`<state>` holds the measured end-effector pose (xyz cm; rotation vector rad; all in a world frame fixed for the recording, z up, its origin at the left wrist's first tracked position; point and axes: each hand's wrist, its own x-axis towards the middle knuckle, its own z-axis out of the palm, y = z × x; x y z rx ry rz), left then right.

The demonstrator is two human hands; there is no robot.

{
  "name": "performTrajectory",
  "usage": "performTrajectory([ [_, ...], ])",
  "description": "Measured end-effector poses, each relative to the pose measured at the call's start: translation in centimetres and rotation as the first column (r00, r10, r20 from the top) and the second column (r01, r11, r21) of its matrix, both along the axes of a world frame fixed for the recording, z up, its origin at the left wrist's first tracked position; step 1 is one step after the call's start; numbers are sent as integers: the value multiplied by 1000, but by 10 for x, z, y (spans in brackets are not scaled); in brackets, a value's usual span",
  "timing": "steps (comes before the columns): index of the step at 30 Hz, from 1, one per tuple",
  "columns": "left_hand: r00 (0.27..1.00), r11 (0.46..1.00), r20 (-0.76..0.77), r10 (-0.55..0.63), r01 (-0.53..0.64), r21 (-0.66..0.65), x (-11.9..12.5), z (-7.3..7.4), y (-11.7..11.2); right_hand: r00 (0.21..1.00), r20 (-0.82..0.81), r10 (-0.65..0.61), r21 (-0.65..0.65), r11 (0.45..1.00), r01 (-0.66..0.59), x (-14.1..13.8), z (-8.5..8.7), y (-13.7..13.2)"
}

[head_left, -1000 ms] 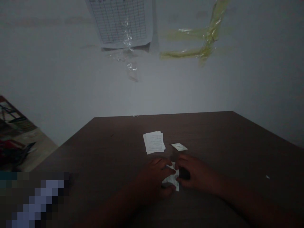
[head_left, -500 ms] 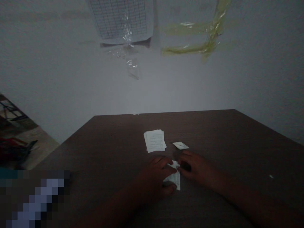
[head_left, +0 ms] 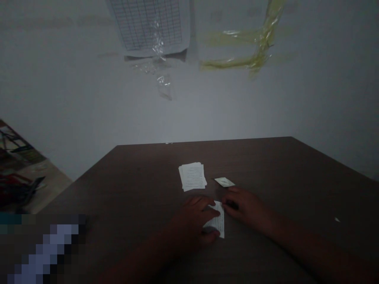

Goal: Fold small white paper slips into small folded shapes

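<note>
My left hand [head_left: 192,221] lies over a folded, printed white paper slip [head_left: 217,223], with fingers across its top and thumb near its lower edge, holding it against the table. My right hand [head_left: 244,206] rests just right of the slip, its fingertips at or very near the upper right edge. A dark patch shows under those fingers, too dim to identify. Above my hands lie a stack of printed paper slips [head_left: 192,176] and a small white paper piece [head_left: 224,182], neither touched.
A dark brown wooden table [head_left: 251,157] bears a tiny white scrap [head_left: 336,219] at the right. Behind it stands a grey wall with a taped grid sheet [head_left: 148,23] and yellowish tape strips [head_left: 260,47]. Floor clutter [head_left: 20,181] shows past the left table edge; a pixelated blur covers the lower left.
My right hand has drawn rightward, off the slip, and its fingers now sit at the slip's edge. More of the slip shows. My left hand has stayed nearly still.
</note>
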<state>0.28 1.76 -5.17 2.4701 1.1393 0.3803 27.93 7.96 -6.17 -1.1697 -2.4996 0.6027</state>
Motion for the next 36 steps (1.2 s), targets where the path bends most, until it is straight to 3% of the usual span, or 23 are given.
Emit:
performTrajectory([
  [8, 1000, 1000, 4, -20, 20, 17, -1, 0, 0, 998, -38, 44, -28, 999, -45, -2, 6, -16],
  [17, 1000, 1000, 3, 12, -12, -17, -1, 2, 1, 999, 10, -53, -6, 999, 53, -4, 4, 4],
  [25, 1000, 999, 14, 25, -25, -21, -1, 2, 2, 994, 32, -100, 11, 995, 100, -6, 3, 1],
  [31, 999, 999, -1, 42, -42, -27, 1, 8, 1, 991, 69, -114, -13, 993, 116, -10, 14, -5],
  [36, 999, 999, -1, 40, -40, -28, -3, 2, 1, 992, 99, -77, -69, 994, 84, -12, 25, -21],
])
